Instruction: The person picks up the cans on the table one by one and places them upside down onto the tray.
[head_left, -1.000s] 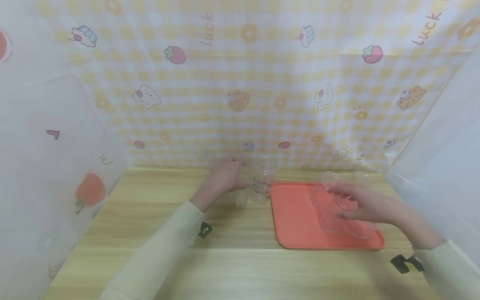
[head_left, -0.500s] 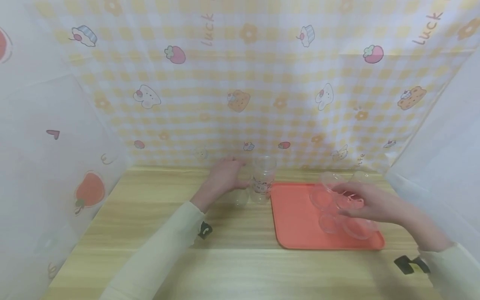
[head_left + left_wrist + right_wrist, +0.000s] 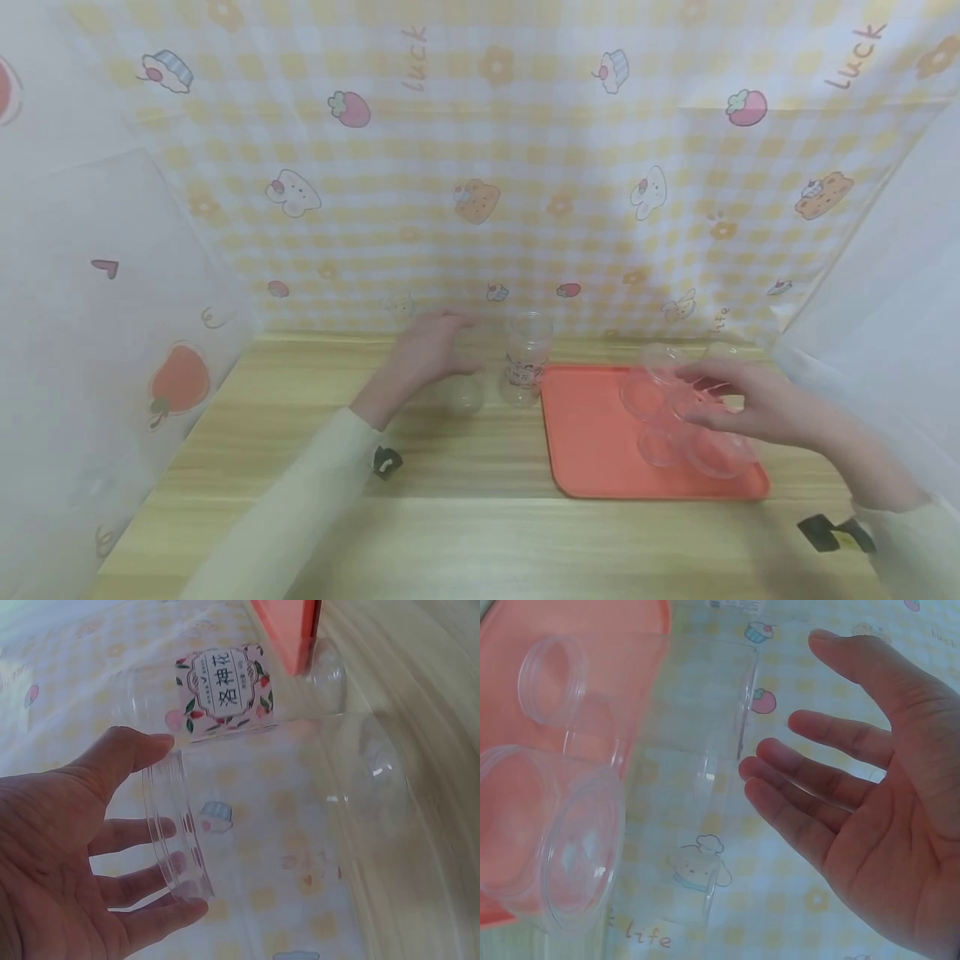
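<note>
My left hand grips a clear plastic jar around its ringed neck, thumb on one side and fingers on the other. The jar stands upright on the wooden table, its base showing below the hand in the head view. Beside it is another clear jar, with a pink floral label. Over the right part of the coral tray, my right hand hovers with fingers spread and loosely bent, holding nothing. Several clear jars lie and stand beneath it, some overlapping through their transparent walls.
A yellow checked cloth with printed cartoons hangs as a wall right behind the table. White cloth walls close off both sides. The tray's left edge comes right up to the labelled jar.
My left hand has shifted left with the jar, widening the gap to the labelled jar. My right hand has drawn back slightly to the right from the jars on the tray.
</note>
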Motion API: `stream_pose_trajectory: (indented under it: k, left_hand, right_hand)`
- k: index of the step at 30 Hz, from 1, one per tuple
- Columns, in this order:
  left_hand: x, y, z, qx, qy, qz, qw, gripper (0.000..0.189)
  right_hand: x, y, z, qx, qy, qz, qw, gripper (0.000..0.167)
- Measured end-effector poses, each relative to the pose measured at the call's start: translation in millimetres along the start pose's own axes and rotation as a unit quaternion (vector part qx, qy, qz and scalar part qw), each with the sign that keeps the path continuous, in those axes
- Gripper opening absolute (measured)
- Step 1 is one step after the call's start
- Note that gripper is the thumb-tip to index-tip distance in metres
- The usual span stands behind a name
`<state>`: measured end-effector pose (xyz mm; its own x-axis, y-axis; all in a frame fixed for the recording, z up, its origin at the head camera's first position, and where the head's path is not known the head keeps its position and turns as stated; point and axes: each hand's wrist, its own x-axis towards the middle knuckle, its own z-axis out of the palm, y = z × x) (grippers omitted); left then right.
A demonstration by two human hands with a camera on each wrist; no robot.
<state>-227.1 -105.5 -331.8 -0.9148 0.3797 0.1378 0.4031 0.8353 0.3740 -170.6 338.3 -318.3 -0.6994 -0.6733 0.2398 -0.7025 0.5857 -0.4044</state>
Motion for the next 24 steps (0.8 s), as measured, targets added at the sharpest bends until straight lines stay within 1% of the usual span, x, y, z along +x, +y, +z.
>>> stream_pose_trajectory:
  k: [3,6,10,14,18,24]
  left_hand:
    - [-5.4,-5.3,-3.4,0.000,0.005,0.002,1.0000,0.071]
    - [-10.0,-9.8,-5.4,-0.012,0.006,-0.010,0.9999,0.071]
    - [-16.6,-13.1,-9.8,-0.024,0.009,-0.016,0.9996,0.070]
    - [-23.8,-17.1,-13.5,-0.027,0.018,-0.009,0.9994,0.067]
    - [-30.8,-22.1,-15.8,-0.037,0.027,-0.006,0.9989,0.066]
    - [-39.6,-26.3,-20.6,-0.051,0.029,-0.011,0.9982,0.064]
  right_hand:
    - [-1.5,1,-2,-0.002,0.006,-0.001,1.0000,0.052]
    - [-4.0,3,-2,0.006,0.010,0.006,0.9999,0.051]
    - [-8.1,5,-4,0.012,0.017,0.024,0.9995,0.050]
    - [-12.6,6,-6,0.006,0.032,0.033,0.9989,0.049]
    - [-15.8,7,-7,0.011,0.043,0.032,0.9985,0.048]
    - [-19.0,12,-8,0.012,0.051,0.036,0.9980,0.048]
